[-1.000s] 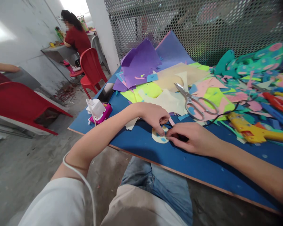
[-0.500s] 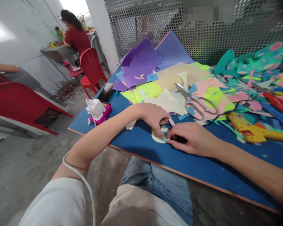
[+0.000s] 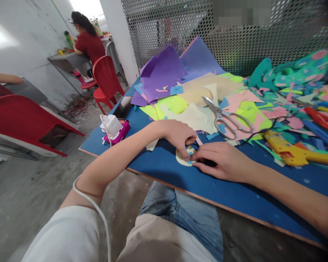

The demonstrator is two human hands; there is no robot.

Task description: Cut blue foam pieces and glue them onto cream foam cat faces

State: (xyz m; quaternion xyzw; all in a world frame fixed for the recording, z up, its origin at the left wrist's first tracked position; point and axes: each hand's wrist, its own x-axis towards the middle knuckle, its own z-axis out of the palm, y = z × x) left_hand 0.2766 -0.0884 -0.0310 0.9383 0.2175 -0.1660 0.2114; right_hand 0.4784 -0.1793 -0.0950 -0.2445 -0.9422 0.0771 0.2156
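A small cream foam cutout with bits of blue on it lies on the blue table near its front edge. My left hand reaches over it from the left, fingers curled down and pressing on the cutout. Coming in from the right, my right hand rests on the table with its fingertips pinched together at the cutout's right edge. What the pinched fingers hold is too small to name. A thin pink strip lies between the two hands.
Steel scissors lie behind my hands on loose foam sheets, purple, yellow and pink. A yellow glue gun lies at the right. A white charger on a pink device and a dark phone sit at the left corner. Red chairs and a seated person are at the far left.
My right fingertips have crept slightly left onto the cutout's edge. My left hand has barely moved.
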